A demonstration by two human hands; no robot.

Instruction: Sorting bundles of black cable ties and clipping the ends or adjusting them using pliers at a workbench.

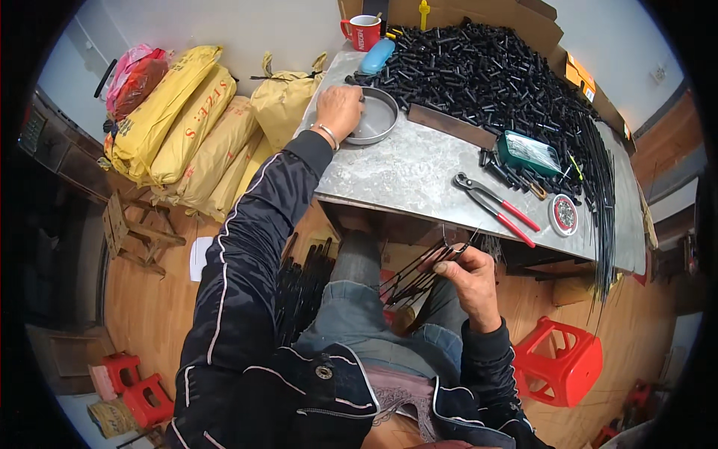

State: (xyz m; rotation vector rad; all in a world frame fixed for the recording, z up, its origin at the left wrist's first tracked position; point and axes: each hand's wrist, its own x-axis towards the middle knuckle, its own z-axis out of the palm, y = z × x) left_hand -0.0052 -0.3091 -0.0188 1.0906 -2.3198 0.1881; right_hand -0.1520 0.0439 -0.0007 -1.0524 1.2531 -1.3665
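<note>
My left hand (340, 111) is closed at the left rim of a shallow round metal pan (380, 120) on the grey table, thumb and fingertips partly hidden. In front of the table edge, above my lap, my right hand (471, 280) pinches a bunch of thin black rods (407, 278). The rods fan out to the left and downward from its fingers. A fine light wire sticks up by the fingertips. Pincers with red handles (497, 211) lie on the table just beyond my right hand.
A big heap of short black parts (479, 71) covers the table's far side behind a metal strip (451, 127). Nearby are a green box (527, 153), a small round tub (562, 215), long black rods (604, 217) and a red mug (362, 33). Yellow sacks (179, 112) and a red stool (561, 363) flank me.
</note>
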